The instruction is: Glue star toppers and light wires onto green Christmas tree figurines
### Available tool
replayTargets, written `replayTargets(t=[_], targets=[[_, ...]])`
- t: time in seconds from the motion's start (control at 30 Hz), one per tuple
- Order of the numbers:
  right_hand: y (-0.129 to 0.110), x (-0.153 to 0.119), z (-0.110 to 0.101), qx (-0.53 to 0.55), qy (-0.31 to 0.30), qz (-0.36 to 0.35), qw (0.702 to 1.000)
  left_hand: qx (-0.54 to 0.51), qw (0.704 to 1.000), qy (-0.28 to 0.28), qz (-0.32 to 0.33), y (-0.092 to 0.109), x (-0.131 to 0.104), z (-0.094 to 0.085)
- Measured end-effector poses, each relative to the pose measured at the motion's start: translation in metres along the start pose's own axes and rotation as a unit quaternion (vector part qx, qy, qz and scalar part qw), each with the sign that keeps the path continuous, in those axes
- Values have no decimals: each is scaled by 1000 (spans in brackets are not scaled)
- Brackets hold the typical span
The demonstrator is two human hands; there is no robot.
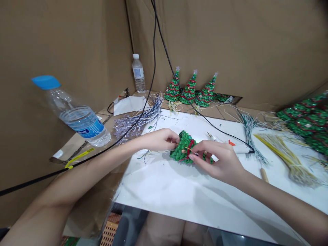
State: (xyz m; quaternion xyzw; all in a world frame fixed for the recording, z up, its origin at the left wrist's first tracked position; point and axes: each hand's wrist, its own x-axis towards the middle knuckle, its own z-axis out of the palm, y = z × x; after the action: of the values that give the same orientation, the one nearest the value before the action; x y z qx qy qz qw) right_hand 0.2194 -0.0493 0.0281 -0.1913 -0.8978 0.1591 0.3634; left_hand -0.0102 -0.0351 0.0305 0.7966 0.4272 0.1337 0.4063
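A small green beaded Christmas tree (180,155) with a red garland lies on its side over the white board (159,181). At its left edge, my left hand (165,139) is closed, fingertips pinched against the green part. From the other side my right hand (221,160) pinches a thin yellow wire (188,149) above the red garland, thumb and forefinger together. My right fingers cover part of the tree. Just beyond that hand lies a white tool (242,149) with a pointed metal tip and a black cord.
Three finished-looking trees (189,89) stand at the back, with more trees (311,123) at right. Bundles of yellow wires (287,155), green wires (249,128) and purple strands (130,126) lie around. Water bottles (85,124) stand left. A black cable (166,51) hangs across.
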Motion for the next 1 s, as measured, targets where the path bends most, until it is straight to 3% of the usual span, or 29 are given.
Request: replayTargets(t=[0.2, 0.47, 0.73, 0.83, 1.0], targets=[[-1, -2, -4, -36, 25, 29, 999, 12, 1000, 11, -10, -1, -2, -4], [4, -1, -11, -81, -12, 20, 996, -3, 1000, 5, -11, 2, -4, -6], [6, 7, 1, -104, -32, 32, 994, -11, 1000, -3, -1, 0, -1, -3], [4, 6, -10, -109, -38, 45, 992, 3, 1000, 1, -13, -4, 0, -2], [6, -14, -50, -162, -1, 97, 982, 19, 999, 8, -31, -9, 2, -1]])
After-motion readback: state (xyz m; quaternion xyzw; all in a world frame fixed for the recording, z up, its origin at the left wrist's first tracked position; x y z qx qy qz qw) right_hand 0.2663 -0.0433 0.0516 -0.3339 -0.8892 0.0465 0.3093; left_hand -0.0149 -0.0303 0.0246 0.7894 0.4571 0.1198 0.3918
